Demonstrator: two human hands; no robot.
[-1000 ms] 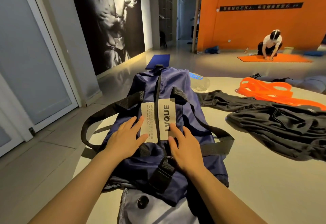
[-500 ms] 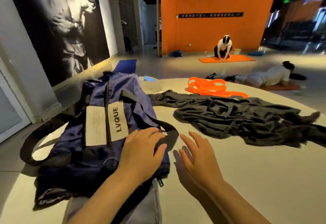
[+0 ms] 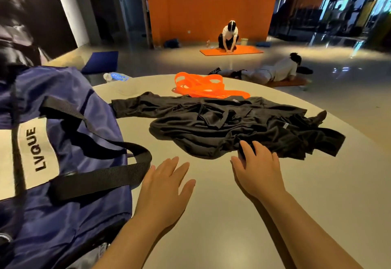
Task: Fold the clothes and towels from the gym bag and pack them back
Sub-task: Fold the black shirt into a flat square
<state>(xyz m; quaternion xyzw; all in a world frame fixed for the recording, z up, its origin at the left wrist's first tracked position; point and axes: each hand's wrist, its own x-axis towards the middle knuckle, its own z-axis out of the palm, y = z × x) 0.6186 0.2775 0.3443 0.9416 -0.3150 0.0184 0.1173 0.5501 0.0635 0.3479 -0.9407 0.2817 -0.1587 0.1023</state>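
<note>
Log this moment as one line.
stage: reaching | left hand: open, above table | right hand: fingertips on black clothes | bag: left

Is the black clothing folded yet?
Not folded. The black clothing lies crumpled and spread on the table; the right hand touches its near edge.

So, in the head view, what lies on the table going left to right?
Navy gym bag → left hand → right hand touching the near edge of the black clothes. The orange bands lie behind the clothes.
</note>
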